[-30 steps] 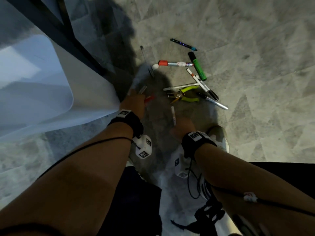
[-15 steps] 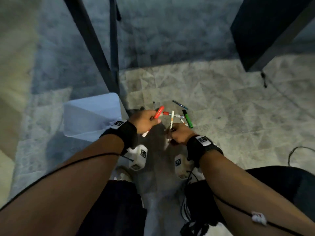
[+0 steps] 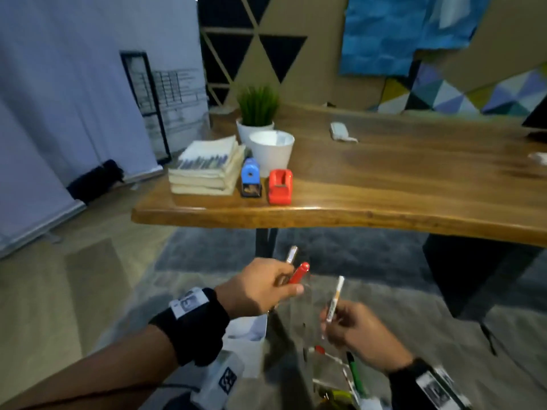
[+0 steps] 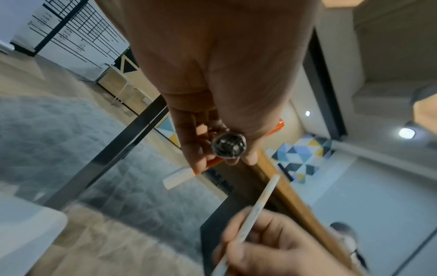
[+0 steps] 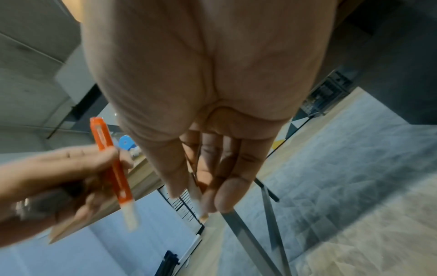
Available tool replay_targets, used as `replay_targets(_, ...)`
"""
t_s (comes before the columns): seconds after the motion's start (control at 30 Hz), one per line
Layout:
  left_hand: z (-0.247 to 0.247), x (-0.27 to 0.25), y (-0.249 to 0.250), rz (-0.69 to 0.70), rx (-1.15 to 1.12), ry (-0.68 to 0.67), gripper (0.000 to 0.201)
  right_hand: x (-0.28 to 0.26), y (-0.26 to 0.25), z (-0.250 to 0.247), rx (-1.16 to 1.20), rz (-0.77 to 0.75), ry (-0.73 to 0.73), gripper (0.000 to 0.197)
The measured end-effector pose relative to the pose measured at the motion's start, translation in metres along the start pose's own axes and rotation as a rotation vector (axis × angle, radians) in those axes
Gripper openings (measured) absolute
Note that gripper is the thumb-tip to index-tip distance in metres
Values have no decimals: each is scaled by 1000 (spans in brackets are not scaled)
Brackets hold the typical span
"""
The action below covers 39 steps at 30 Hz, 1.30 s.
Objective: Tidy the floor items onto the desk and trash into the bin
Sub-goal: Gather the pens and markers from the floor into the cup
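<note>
My left hand grips an orange-red pen-like tool together with a silvery pen, both pointing up towards the desk. The left wrist view shows the same orange tool and a round grey pen end inside the curled fingers. A thin white pen is pinched by my right hand, seen between thumb and fingers as the white pen. Both hands hover below the wooden desk's front edge. Several pens, among them a green marker, lie on the floor below.
On the desk's left end stand a stack of papers, a blue sharpener, a red tape dispenser, a white pot and a plant. A black desk leg and a white object lie below my hands.
Both hands have risen from the floor pile with their pens. The view has swung up from the floor to the desk top.
</note>
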<state>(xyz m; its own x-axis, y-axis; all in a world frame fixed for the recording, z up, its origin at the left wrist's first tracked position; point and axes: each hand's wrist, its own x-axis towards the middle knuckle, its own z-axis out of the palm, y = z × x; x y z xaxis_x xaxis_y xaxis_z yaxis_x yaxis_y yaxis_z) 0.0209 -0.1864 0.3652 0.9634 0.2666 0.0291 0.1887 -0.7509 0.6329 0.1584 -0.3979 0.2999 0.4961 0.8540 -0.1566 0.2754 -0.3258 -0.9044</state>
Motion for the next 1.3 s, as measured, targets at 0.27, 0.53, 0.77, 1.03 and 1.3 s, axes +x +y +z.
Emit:
replay_targets(0.27, -103, 9, 59, 79, 27, 367, 47, 17, -130, -23, -220, -339, 128, 9)
replay_targets(0.53, -200, 79, 84, -22, 77, 689, 40, 120, -199, -87, -227, -375, 340, 17)
replay_targets(0.77, -232, 152, 71, -144, 187, 628, 36, 163, -176, -74, -373, -318, 432, 9)
replay_targets(1.03, -227, 203, 31, -270, -13, 476, 31, 188, -149, -70, -327, -346, 468, 6)
replay_targets(1.3, -228, 221, 35, -207, -170, 625, 24, 188, -145, -74, -275, -368, 425, 3)
